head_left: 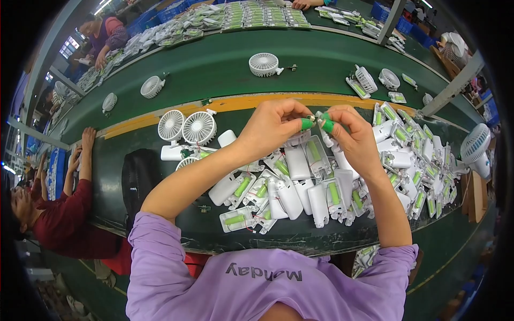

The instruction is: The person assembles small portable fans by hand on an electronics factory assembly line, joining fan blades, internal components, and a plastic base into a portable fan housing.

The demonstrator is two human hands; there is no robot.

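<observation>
A small part sits pinched between both hands above the pile of white shells with green cells. The left hand and right hand, fingertips green-capped, are closed on it. It looks light, stiff and fiddly; best nipped at its ends. Beyond the pile, the belt offers open room.

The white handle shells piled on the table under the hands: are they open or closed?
Open. The shells lie with their insides up, green batteries showing in most; a few lie white back up.
</observation>
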